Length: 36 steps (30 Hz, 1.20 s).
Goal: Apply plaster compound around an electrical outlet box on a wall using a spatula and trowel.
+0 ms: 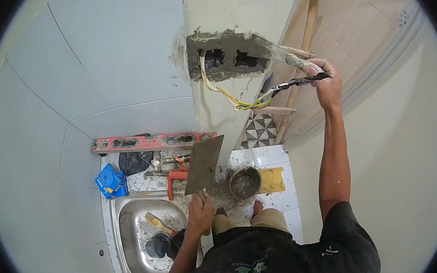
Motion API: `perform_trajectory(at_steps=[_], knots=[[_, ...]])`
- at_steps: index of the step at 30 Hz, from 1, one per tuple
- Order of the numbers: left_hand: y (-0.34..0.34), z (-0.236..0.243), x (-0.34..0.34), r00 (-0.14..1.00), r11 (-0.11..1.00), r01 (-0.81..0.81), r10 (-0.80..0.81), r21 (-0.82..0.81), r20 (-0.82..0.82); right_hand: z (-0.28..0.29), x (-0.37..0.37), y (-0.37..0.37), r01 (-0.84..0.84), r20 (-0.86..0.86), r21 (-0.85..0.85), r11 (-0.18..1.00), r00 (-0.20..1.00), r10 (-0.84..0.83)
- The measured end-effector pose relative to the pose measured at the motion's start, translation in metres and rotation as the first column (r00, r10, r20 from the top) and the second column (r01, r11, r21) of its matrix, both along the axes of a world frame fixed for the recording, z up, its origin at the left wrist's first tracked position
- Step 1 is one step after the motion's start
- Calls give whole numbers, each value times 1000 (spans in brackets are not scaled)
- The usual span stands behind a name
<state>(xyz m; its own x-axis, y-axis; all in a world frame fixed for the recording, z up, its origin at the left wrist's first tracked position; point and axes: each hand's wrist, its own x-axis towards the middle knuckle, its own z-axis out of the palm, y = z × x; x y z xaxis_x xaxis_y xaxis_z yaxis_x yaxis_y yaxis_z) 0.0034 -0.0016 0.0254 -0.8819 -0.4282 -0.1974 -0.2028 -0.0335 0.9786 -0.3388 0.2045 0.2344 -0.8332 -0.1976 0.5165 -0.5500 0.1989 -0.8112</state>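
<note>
My left hand (pixel 200 212) is closed round the handle of a flat rectangular trowel (pixel 205 164), its grey blade pointing up in front of the wall. My right hand (pixel 328 79) grips a narrow mortar-smeared trowel (pixel 272 51), whose blade reaches the fresh grey mortar patch (pixel 226 74). The same hand also has the black-wrapped end of a wire bundle (pixel 296 82) in it. Two dark box openings sit in the patch, the left opening (pixel 215 58) with white and yellow-green wires (pixel 214 88) coming out, the right opening (pixel 245 58) beside the blade.
A steel sink (pixel 128 261) at lower left holds a brush (pixel 158 223) and a dark tool. Behind it lie a red spirit level (pixel 152 141), an orange-handled tool (pixel 175 177) and a blue package (pixel 111 181). A mortar bucket (pixel 245 183) stands by my feet; a wooden ladder (pixel 310 24) leans at right.
</note>
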Motion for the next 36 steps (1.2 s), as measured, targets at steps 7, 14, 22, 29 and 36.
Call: perform_trajectory(at_steps=[7, 14, 22, 29, 36], knots=[[8, 2, -3, 997, 997, 48, -44, -63, 66, 1, 10, 21, 38, -26, -20, 999, 999, -39], [11, -9, -13, 934, 876, 324, -356, 358, 25, -50, 84, 99, -80, 316, -95, 992, 943, 106], [19, 32, -45, 805, 541, 480, -584, 691, -101, -95, 107, 87, -317, 649, -257, 913, 644, 406], [16, 41, -41, 862, 720, 477, -495, 504, -109, -68, 120, 132, -43, 608, 71, 996, 794, -9], [43, 38, -47, 981, 946, 182, -192, 267, 12, -7, 187, 76, -80, -108, 574, 815, 979, 173]])
